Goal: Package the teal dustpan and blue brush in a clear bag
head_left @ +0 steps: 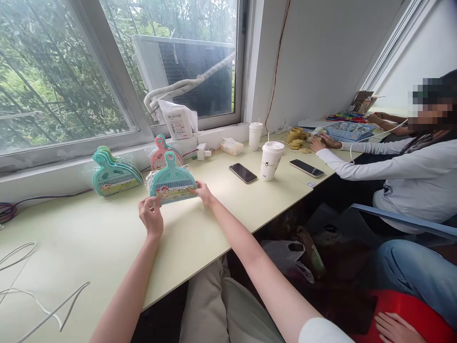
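A packaged teal mini dustpan set (pixel 173 178), with a printed label across its front, stands upright between my hands. My left hand (pixel 152 216) grips its lower left corner, fingers closed. My right hand (pixel 205 193) pinches its lower right edge. Close behind it, partly covered, is a pink dustpan stack (pixel 159 151) in clear wrap. Over to the left, a stack of teal and green dustpans (pixel 114 176), also wrapped, leans near the window sill.
White cups (pixel 272 164) with straws and two phones (pixel 243 173) lie to the right, with a tissue pack (pixel 231 146) behind. A white cable (pixel 53 309) crosses the table's left front. Farther right, a co-worker's hands (pixel 323 142) are near yellow rolls (pixel 295 138) and a blue basket (pixel 350 131).
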A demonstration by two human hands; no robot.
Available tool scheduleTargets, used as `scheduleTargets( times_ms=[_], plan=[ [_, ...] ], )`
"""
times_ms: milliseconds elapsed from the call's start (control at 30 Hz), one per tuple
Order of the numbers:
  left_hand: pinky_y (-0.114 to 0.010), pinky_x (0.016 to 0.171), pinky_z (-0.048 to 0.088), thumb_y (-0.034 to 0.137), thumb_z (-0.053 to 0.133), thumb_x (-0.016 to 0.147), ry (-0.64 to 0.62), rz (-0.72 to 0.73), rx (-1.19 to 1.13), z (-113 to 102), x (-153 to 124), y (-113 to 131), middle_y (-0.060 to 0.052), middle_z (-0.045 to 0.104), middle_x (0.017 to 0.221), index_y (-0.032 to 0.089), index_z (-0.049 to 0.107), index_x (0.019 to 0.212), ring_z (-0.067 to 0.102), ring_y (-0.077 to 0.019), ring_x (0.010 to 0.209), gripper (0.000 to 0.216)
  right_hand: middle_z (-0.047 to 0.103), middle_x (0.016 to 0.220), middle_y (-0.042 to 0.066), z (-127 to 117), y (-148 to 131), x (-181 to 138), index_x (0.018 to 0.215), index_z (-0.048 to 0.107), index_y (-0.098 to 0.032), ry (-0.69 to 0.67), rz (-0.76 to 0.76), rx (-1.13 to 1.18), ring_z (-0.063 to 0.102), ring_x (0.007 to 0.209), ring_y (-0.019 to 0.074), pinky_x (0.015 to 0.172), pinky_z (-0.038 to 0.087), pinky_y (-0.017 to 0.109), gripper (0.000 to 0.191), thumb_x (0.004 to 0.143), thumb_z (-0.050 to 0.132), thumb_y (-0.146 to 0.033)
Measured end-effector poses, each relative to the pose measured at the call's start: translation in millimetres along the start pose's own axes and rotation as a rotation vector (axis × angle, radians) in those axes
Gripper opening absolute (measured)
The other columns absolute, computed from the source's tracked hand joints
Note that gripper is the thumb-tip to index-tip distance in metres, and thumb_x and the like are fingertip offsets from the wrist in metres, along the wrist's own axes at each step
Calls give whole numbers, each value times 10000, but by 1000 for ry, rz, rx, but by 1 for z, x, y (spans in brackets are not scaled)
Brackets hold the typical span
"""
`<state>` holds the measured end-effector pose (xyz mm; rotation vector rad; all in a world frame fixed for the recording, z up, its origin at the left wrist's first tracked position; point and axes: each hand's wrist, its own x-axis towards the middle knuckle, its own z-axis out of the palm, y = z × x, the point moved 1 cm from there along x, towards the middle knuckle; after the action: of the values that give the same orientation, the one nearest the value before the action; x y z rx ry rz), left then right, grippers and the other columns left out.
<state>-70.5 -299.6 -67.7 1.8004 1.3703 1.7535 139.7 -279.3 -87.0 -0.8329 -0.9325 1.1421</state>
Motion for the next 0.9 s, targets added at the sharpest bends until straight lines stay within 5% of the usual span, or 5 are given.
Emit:
scheduleTargets(
  times_ms=[200,367,500,700,900],
  plan=[
    [-232,531,477,282,602,789,8,-101,9,-3,4,-2,-79,582,1077,221,271,1358,560,-79,543,661,693,846,19,4,1,1,913,609,-165,-26,-43,-88,632,802,152,800,516,324,327,627,740,-255],
    [-285,702,467,381,555,818,-128,-176,318,-15,10,-16,-83,677,968,186,641,1028,646,-181,730,299,683,928,42,6,5,-4,921,614,-160,-31,-160,-302,623,852,164,819,499,314,272,663,663,-232],
    [-287,737,451,384,587,784,-181,-266,427,-31,22,-31,-62,714,875,212,704,911,662,-219,827,243,665,957,67,15,12,-1,890,641,-160,49,-292,-622,605,841,177,785,486,307,204,696,613,-214],
    [-314,770,447,357,586,771,-147,-292,518,-71,73,-82,-73,722,820,213,717,902,659,-245,833,235,661,913,60,83,40,38,956,647,-167,-52,-371,-888,584,784,170,763,461,298,240,746,545,-115],
    [-313,753,452,372,544,803,-78,-347,484,-110,121,-154,-80,722,905,226,655,914,661,-231,808,214,629,1074,96,167,83,86,1119,596,-168,-113,-345,-993,582,962,195,854,435,309,359,786,506,-67]
  ],
)
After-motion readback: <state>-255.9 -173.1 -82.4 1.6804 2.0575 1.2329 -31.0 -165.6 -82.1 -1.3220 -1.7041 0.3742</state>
